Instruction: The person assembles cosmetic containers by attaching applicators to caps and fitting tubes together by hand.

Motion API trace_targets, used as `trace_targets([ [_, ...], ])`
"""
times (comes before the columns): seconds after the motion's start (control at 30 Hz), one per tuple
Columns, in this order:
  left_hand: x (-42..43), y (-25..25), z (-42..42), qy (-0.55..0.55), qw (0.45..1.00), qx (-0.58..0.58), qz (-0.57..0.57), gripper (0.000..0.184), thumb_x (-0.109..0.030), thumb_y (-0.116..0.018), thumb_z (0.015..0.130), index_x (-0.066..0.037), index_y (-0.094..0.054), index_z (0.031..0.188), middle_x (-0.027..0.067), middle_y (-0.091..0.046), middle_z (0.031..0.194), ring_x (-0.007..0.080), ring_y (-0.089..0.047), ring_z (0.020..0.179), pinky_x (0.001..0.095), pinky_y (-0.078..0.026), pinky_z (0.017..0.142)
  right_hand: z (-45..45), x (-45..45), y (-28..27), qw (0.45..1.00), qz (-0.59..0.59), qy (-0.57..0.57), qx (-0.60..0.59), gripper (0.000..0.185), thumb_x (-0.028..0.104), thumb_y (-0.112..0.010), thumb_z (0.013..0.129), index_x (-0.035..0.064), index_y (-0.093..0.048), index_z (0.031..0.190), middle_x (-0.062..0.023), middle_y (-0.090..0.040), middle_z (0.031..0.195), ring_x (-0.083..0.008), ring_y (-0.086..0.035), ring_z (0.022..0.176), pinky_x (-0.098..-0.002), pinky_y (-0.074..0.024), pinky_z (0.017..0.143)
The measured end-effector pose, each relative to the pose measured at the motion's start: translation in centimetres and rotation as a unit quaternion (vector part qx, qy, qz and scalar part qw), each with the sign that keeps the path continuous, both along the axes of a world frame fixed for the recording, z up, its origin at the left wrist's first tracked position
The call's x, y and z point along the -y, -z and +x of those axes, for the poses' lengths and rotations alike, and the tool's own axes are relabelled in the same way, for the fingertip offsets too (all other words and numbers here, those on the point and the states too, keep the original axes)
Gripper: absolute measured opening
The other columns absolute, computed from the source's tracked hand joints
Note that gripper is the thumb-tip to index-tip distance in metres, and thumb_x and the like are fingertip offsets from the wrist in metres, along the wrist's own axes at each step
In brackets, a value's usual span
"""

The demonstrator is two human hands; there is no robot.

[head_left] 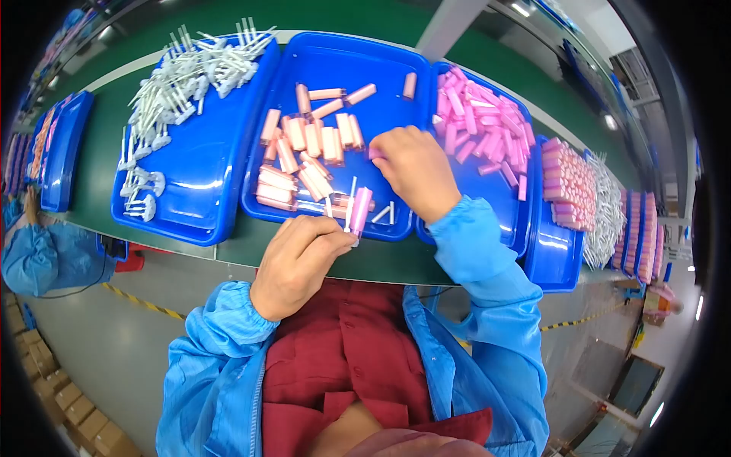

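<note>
My left hand [301,263] is closed near the front edge of the middle blue tray [381,61]. It pinches a white plastic piece with upright thin stems [351,202], and a pink tube [361,209] stands upright on or against it. Over the right part of the same tray is my right hand [417,171], its fingers closed on a small pink tube [374,151], mostly hidden. Below and left of it lie several peach-coloured tubes with clear ends [312,137]. Two loose white sticks [384,214] rest in the tray's front right corner.
The left blue tray [190,171] holds a heap of white stemmed pieces [183,84]. Pink tubes [487,122] fill the right tray. Farther right are stacked pink tubes [567,183] and white sticks [605,206]. Another person's blue sleeve [57,255] is at far left.
</note>
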State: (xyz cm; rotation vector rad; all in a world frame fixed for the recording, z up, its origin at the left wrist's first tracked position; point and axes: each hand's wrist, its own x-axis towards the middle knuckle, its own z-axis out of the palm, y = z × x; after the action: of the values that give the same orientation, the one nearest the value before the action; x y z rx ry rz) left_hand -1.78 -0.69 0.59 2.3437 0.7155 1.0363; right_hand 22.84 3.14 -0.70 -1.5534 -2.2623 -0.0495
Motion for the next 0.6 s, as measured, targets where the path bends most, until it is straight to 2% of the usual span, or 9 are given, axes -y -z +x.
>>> trace_targets([
  [0.03,-0.1,-0.1,-0.4,0.008,1.0,0.003,-0.011,0.029,0.001,-0.075,0.074,-0.005,-0.07,0.102,0.0073,-0.064,0.098,0.025,-0.063,0.085,0.0356,-0.049,0.072,-0.3,0.0,0.1,0.979,-0.059,0.037,-0.192,0.025,0.014,-0.069,0.089,0.0048,-0.063,0.111,-0.0069,-0.066,0.091,-0.0207,-0.064,0.088,-0.0354,-0.0499,0.079],
  [0.07,0.0,-0.1,-0.7,0.017,1.0,0.008,-0.024,0.029,0.001,-0.075,0.075,-0.005,-0.07,0.103,0.0073,-0.064,0.098,0.0252,-0.063,0.085,0.0359,-0.05,0.073,-0.8,0.4,0.0,0.917,-0.12,0.073,-0.374,0.028,0.016,-0.068,0.093,0.0039,-0.06,0.117,-0.0076,-0.068,0.093,-0.0195,-0.065,0.088,-0.034,-0.0512,0.078],
  [0.1,0.1,-0.2,-0.9,0.027,0.999,0.013,-0.038,0.029,0.002,-0.074,0.075,-0.004,-0.07,0.103,0.0073,-0.064,0.099,0.0254,-0.063,0.085,0.0363,-0.05,0.073,-1.2,1.0,-0.2,0.816,-0.18,0.109,-0.539,0.032,0.017,-0.067,0.096,0.0029,-0.058,0.123,-0.0084,-0.069,0.096,-0.0183,-0.067,0.088,-0.0326,-0.0526,0.078],
  [0.13,0.1,-0.8,-1.0,0.035,0.998,0.017,-0.05,0.032,0.008,-0.078,0.072,-0.004,-0.071,0.101,0.0083,-0.067,0.098,0.0254,-0.065,0.087,0.0348,-0.052,0.074,-1.3,1.6,-1.5,0.773,-0.219,0.1,-0.587,0.04,0.02,-0.062,0.102,0.0019,-0.05,0.135,-0.011,-0.07,0.102,-0.0147,-0.068,0.089,-0.0285,-0.0543,0.077],
  [0.23,0.0,-1.4,-0.7,0.057,0.996,0.023,-0.056,0.032,0.008,-0.077,0.072,-0.004,-0.071,0.101,0.008,-0.067,0.098,0.0251,-0.065,0.087,0.035,-0.052,0.074,-2.5,3.6,-2.3,0.671,-0.254,0.115,-0.687,0.04,0.018,-0.064,0.101,0.0027,-0.05,0.136,-0.0111,-0.071,0.102,-0.0147,-0.067,0.089,-0.0296,-0.0546,0.078],
  [0.27,-0.1,-1.4,-0.6,0.061,0.996,0.022,-0.057,0.031,0.008,-0.076,0.072,-0.004,-0.071,0.101,0.0078,-0.067,0.098,0.0249,-0.065,0.086,0.0349,-0.052,0.074,-2.9,4.1,-2.6,0.654,-0.262,0.112,-0.701,0.038,0.017,-0.064,0.101,0.0031,-0.053,0.134,-0.0102,-0.071,0.102,-0.0126,-0.066,0.09,-0.0276,-0.053,0.079],
  [0.4,-0.3,-1.3,-0.3,0.075,0.996,0.01,-0.053,0.031,0.008,-0.077,0.072,-0.004,-0.071,0.1,0.0082,-0.067,0.099,0.0252,-0.065,0.086,0.0348,-0.052,0.074,-3.2,5.6,-2.5,0.708,-0.3,0.077,-0.635,0.031,0.015,-0.065,0.1,0.0015,-0.059,0.127,-0.006,-0.068,0.098,-0.0099,-0.063,0.093,-0.0261,-0.0498,0.085],
  [0.5,-0.3,-1.2,-0.1,0.046,0.998,0.02,-0.028,0.033,0.006,-0.08,0.071,-0.004,-0.07,0.101,0.0096,-0.066,0.099,0.0261,-0.065,0.087,0.0351,-0.054,0.074,-3.8,6.6,-2.5,0.805,-0.23,0.045,-0.545,0.033,0.013,-0.069,0.097,0.001,-0.06,0.126,-0.0055,-0.067,0.099,-0.0115,-0.063,0.094,-0.0272,-0.0499,0.087],
  [0.6,-0.1,0.0,0.0,0.021,0.998,0.051,-0.006,0.035,0.001,-0.08,0.073,-0.004,-0.068,0.105,0.0106,-0.065,0.103,0.0273,-0.065,0.089,0.0367,-0.054,0.074,-4.9,8.1,-1.6,0.85,-0.133,0.028,-0.509,0.034,0.012,-0.071,0.094,0.0,-0.061,0.125,-0.0098,-0.065,0.112,-0.0153,-0.063,0.099,-0.0301,-0.0496,0.091],
])
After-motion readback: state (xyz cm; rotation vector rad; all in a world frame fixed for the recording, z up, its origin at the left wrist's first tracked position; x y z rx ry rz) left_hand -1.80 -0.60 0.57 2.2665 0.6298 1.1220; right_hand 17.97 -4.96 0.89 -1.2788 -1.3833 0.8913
